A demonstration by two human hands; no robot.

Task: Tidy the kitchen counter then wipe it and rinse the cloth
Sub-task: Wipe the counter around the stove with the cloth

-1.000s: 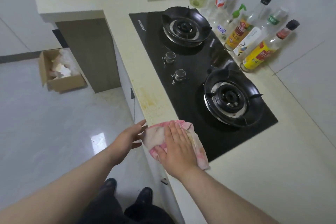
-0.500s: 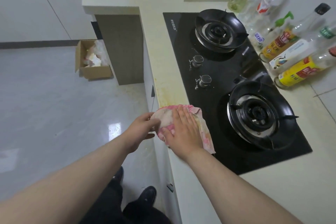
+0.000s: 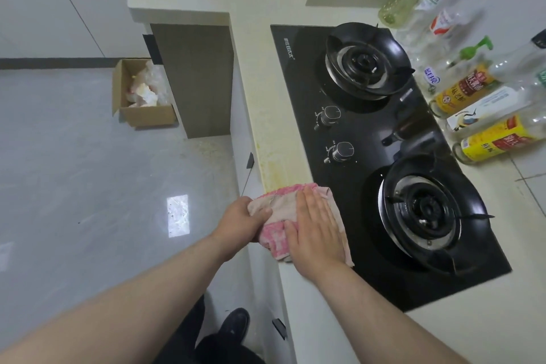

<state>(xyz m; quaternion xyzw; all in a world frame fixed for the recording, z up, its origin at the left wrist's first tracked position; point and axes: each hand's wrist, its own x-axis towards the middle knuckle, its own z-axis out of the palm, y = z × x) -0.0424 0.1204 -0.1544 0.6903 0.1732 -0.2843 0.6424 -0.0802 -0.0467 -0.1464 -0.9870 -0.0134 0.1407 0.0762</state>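
Cloth (image 3: pixel 283 204): pink-white, crumpled, grubby beige patch, on counter (image 3: pixel 274 133) edge.

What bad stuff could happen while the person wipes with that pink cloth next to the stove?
1. The pink cloth lies right at the front edge of the counter, with the left hand gripping it there. A push from the flat right hand could sweep dirt onto the floor.
2. The yellowish stain ahead may just smear.
3. If the wipe strays onto the stove, it might catch the nearer knob and turn it.
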